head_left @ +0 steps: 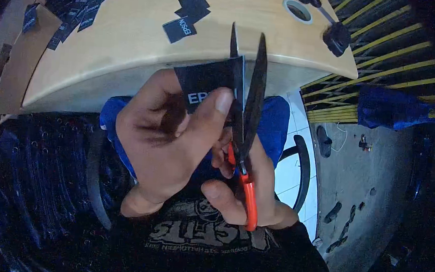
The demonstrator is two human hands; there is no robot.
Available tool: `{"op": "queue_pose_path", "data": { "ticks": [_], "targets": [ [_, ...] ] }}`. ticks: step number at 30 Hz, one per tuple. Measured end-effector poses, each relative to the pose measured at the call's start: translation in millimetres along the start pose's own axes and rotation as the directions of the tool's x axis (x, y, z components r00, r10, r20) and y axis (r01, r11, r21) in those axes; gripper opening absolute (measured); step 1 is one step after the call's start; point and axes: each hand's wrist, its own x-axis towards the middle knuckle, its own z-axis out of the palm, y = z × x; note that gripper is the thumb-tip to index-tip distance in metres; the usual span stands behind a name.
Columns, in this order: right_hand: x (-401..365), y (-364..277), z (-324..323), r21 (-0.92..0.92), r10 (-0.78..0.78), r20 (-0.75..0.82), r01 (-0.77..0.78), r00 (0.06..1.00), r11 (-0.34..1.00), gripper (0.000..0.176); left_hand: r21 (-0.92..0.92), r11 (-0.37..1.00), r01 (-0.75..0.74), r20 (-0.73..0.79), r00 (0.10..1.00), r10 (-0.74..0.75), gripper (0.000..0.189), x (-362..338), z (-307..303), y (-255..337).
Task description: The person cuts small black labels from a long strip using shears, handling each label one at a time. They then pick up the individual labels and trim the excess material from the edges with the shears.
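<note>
My left hand point(172, 127) pinches a black label point(206, 79) with white lettering, its thumb over part of the letters. My right hand point(254, 185) is closed round the red handles of a pair of scissors point(253, 103). The blades point up and stand apart, with the label's right edge beside or between them; the exact contact is unclear. Both hands are in front of the table edge, above my lap.
More black labels point(180, 30) lie on the wooden table point(133, 32), with a pile at its left. A tape roll point(297, 11) and a black object point(336, 39) are at the right. A cardboard box point(21, 64) stands at the far left.
</note>
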Motion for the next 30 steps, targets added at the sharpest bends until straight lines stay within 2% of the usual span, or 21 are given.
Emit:
{"op": "queue_pose_path", "data": {
  "ticks": [2,6,8,12,15,19,22,24,30],
  "targets": [
    [0.7,-2.4,0.2,-0.012,0.018,-0.001,-0.018,1.0,1.0,0.06,-0.075,0.997,-0.034,0.031,0.999,0.037,0.014,0.8,0.9,-0.4],
    [1.4,-0.4,0.9,-0.023,0.038,-0.004,-0.038,0.999,0.999,0.055,-0.038,0.999,-0.02,0.039,0.999,0.022,0.015,0.3,0.1,0.0],
    [0.7,0.5,2.1,-0.016,0.042,-0.009,-0.043,0.999,0.999,0.05,-0.131,0.991,-0.013,0.012,1.0,0.014,0.015,-0.4,2.7,-1.4],
    [1.0,0.4,5.2,0.016,0.06,-0.054,-0.059,0.997,0.998,0.044,-0.068,0.997,-0.022,0.023,0.999,0.024,0.016,0.0,-1.1,-4.1],
    [2.5,-0.4,3.8,-0.003,0.077,-0.031,-0.077,0.997,0.997,0.044,-0.134,0.991,-0.008,0.034,0.999,0.013,0.017,1.4,-2.1,-6.7],
    [2.9,-0.4,5.5,0.001,0.105,-0.056,-0.105,0.993,0.994,0.048,-0.087,0.996,0.016,0.026,1.0,-0.013,0.017,1.3,-2.7,-4.5],
    [3.6,0.8,0.1,-0.035,0.062,0.01,-0.062,0.998,0.997,0.052,-0.116,0.993,0.006,0.014,1.0,-0.004,0.016,1.3,-2.4,-5.4],
    [3.8,4.1,-1.1,0.019,-0.024,0.032,0.024,0.999,1.0,0.054,-0.092,0.996,-0.017,0.003,1.0,0.018,0.016,1.0,-2.2,-5.8],
    [3.3,1.0,1.3,0.013,0.061,0.013,-0.061,0.998,0.998,0.052,-0.038,0.999,-0.023,-0.023,0.999,0.022,0.015,3.0,-3.1,-6.1]
  ]
}}
